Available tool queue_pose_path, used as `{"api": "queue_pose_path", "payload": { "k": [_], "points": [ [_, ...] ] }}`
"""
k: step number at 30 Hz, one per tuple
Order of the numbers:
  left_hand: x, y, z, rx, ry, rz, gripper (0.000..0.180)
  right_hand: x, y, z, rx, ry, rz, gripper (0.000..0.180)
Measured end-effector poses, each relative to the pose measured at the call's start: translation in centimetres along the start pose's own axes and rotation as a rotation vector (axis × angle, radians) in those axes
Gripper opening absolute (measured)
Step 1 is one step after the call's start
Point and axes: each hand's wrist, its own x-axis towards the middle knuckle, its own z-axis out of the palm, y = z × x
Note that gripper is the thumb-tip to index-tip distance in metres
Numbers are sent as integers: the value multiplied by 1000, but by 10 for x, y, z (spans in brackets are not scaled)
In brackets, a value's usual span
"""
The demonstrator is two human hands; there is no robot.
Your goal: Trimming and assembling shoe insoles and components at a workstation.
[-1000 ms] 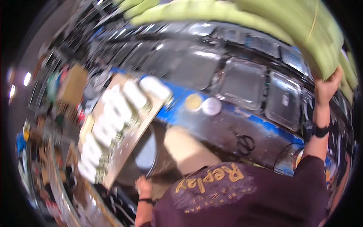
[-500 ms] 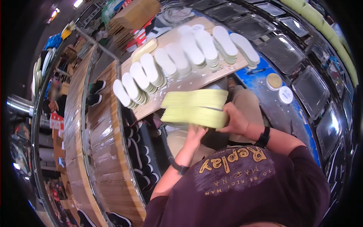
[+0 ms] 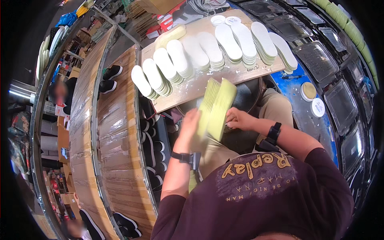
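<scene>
Two hands: both grip one stack of yellow-green insoles (image 3: 216, 107) just above the centre of the frame, over the person's lap.
Left hand (image 3: 191, 125): fingers curled around the stack's lower left edge, closed on it; a dark watch sits on that wrist.
Right hand (image 3: 239, 119): closed on the stack's lower right edge from the other side; a black wristband sits on that wrist.
Stack position: held on edge, tilted, its top fanning slightly toward the wooden board (image 3: 208, 80) but apart from it.
Board: a pale slab slanting across the upper centre, carrying rows of white insole stacks (image 3: 208, 48) laid side by side.
Upper board edge: one yellowish insole stack (image 3: 171, 35) lies near its upper left corner, with two small round white lids (image 3: 225, 20) beside it.
Right of frame: a blue surface (image 3: 294, 90) holds two round tins (image 3: 313, 99), with dark metal trays (image 3: 340, 104) beyond.
Left of frame: a long wooden bench (image 3: 116, 132) curves down the picture, with black shoes (image 3: 109, 78) near its upper end.
Clothing: a maroon printed shirt (image 3: 264, 196) fills the lower right.
</scene>
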Motion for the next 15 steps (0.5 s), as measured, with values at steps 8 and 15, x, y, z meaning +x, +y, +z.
{"api": "queue_pose_path", "payload": {
  "k": [8,15],
  "points": [
    [-25,62,67,1020,159,-8,121,24,-46,8,-293,-13,126,15],
    [-22,71,69,1042,120,30,113,75,-47,-10,-813,490,-291,17]
  ]
}}
